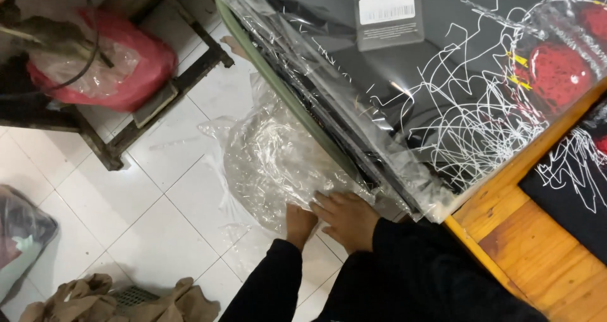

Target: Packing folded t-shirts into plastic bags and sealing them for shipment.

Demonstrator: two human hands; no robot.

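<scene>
While a red plastic bag (136, 75) sits slumped on a dark metal frame (190, 66) at far left, crumpled clear plastic wrap (269, 157) lies glossy and wrinkled on the white tiled floor (126, 208) below the table edge. Brown cloth (114, 300) is bunched at the lower left. A person in black sleeves reaches down: the left hand (298, 224) points into the clear wrap, its fingers hidden, so how far it is open cannot be told. Just beside it, the right hand (346, 218) lies flat, fingers spread, palm down against the lower edge of a stack of bagged black garments (392, 116), gripping nothing. That stack, each piece sealed in shiny film, overhangs the corner of an orange-brown wooden table (512, 240). White scribbled lines and red round shapes are printed on the top piece; a grey rectangular tag with a white barcode label (387, 12) lies near its upper edge. Another printed black garment (578, 183) lies at right.
</scene>
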